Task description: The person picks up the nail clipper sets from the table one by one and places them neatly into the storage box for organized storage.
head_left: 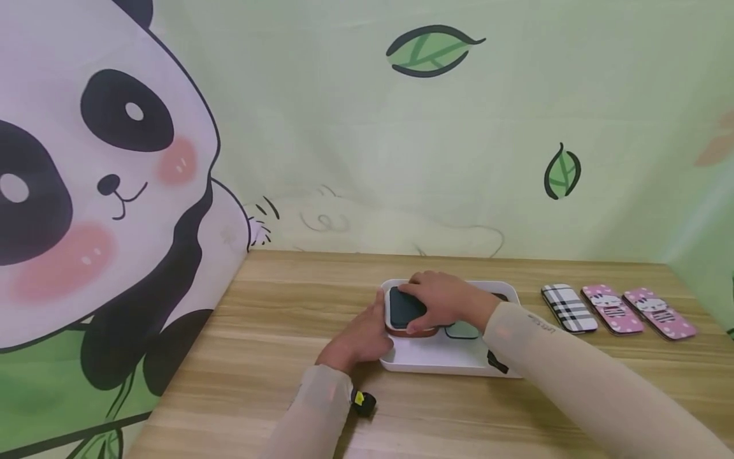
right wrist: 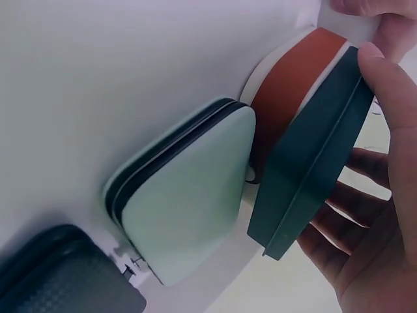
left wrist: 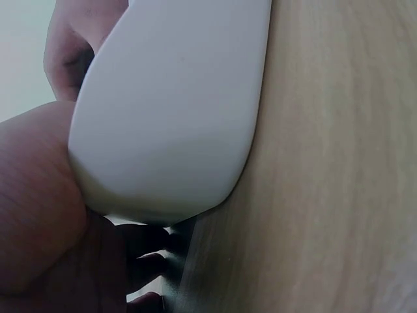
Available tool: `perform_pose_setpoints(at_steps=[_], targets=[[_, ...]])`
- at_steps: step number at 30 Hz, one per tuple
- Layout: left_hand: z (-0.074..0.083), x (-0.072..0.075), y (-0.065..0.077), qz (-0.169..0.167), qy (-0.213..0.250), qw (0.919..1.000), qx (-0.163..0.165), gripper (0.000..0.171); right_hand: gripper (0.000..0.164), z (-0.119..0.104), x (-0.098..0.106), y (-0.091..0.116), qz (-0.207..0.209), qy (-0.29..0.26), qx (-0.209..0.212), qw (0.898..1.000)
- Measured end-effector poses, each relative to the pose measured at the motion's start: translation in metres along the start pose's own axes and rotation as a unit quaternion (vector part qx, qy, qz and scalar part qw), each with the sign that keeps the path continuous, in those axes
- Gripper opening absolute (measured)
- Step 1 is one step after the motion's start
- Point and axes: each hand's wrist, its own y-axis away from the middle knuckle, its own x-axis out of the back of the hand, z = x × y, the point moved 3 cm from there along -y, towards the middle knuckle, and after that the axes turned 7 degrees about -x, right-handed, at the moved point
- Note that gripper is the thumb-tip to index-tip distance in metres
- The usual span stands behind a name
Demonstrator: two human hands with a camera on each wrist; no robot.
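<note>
A white tray (head_left: 436, 363) lies on the table with several small cases in it. My right hand (head_left: 444, 299) grips a dark green case (right wrist: 313, 156), thumb on one edge and fingers on the other. This case rests against an orange and white case (right wrist: 296, 78) at the tray's left end. Beside them sits a mint green case (right wrist: 189, 195), partly under my right hand in the head view. At the tray's left end, my left hand (head_left: 361, 335) holds the wall, thumb over the rim; the left wrist view shows the tray's white outer side (left wrist: 169, 111) close up.
A black textured case (right wrist: 71, 274) lies toward the tray's right side, mostly behind my right sleeve in the head view. Right of the tray lie a black-and-white plaid case (head_left: 569, 308) and two pink cat-patterned cases (head_left: 612, 310). A panda-print cloth (head_left: 321, 127) hangs behind the table.
</note>
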Motion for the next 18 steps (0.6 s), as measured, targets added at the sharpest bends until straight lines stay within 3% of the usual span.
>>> perform_pose_setpoints(at_steps=[7, 18], targets=[[0.0, 0.0, 0.001, 0.001, 0.005, 1.0, 0.006, 0.098, 0.081, 0.011, 0.001, 0.015, 0.032, 0.014, 0.007, 0.999], [0.0, -0.003, -0.002, -0.005, 0.008, 0.9998, 0.018, 0.099, 0.075, 0.017, -0.01, 0.031, -0.021, 0.018, -0.018, 0.999]])
